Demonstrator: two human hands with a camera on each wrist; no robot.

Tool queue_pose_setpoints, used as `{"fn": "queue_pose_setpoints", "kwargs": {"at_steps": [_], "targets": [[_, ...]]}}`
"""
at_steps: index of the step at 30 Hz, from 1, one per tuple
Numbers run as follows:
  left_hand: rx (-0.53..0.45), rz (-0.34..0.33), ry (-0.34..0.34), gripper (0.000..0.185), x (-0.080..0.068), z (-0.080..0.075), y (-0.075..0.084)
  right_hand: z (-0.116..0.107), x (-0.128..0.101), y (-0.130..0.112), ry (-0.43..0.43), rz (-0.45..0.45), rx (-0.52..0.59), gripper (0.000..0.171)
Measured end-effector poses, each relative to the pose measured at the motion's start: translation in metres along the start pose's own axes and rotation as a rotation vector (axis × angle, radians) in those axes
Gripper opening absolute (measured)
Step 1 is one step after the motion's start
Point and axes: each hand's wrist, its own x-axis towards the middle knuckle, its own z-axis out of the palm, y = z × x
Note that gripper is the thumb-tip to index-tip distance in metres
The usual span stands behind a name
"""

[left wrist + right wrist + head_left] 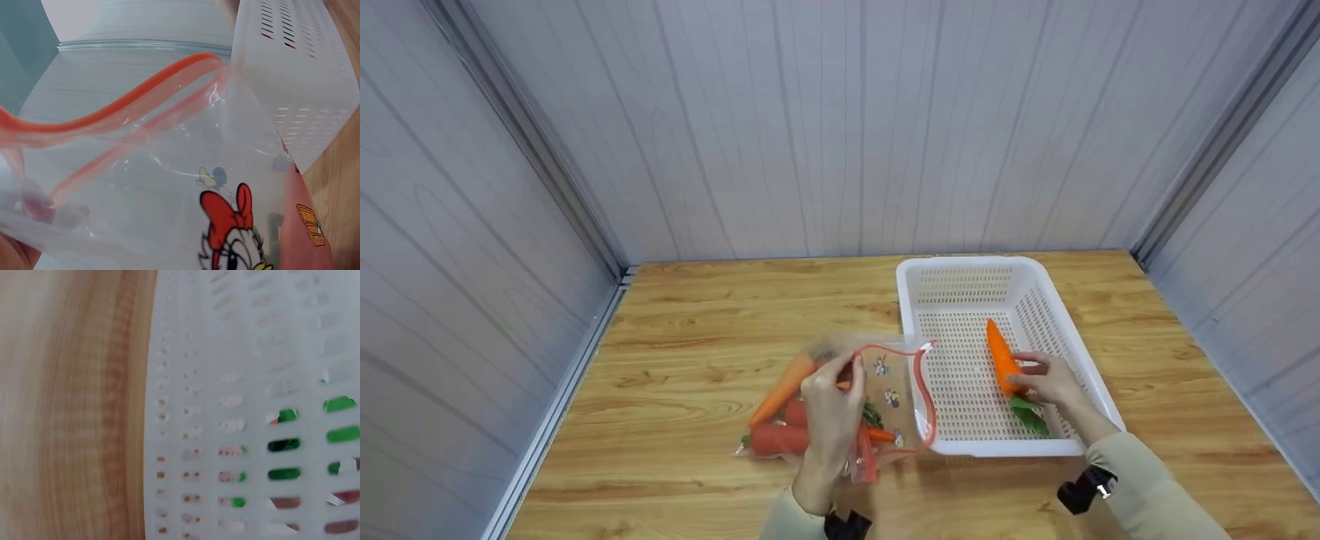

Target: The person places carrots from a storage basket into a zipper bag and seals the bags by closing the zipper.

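Note:
My left hand [834,409] pinches the rim of a clear zip bag [896,386] with a red-orange seal and cartoon prints. The bag's mouth gapes toward the basket, as the left wrist view also shows with its orange seal strip [112,115]. Inside the bag lie an orange carrot [781,390], red sausage-like pieces [776,439] and some greenery, partly hidden by the hand. Over at the white basket [1076,352], my right hand [1048,381] grips a carrot [1000,352] with green leaves [1029,417] between thumb and fingers.
The perforated basket stands on the wood-grain table [682,352], right beside the bag. Pale panels [840,127] close off the back and both sides. In the right wrist view the basket's slotted wall [242,354] hides most of the hand.

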Motion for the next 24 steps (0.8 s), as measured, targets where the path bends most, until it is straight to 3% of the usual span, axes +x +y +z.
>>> {"fn": "queue_pose_setpoints", "kwargs": {"at_steps": [13,24], "targets": [[0.012,0.011,0.015,0.007,0.002,0.001,0.0,-0.006,-0.024,-0.027,-0.082,-0.114,0.114,0.059],[0.013,-0.034,-0.01,0.008,0.002,0.0,0.002,-0.002,-0.058,-0.051,-0.227,-0.26,0.134,0.055]]}}
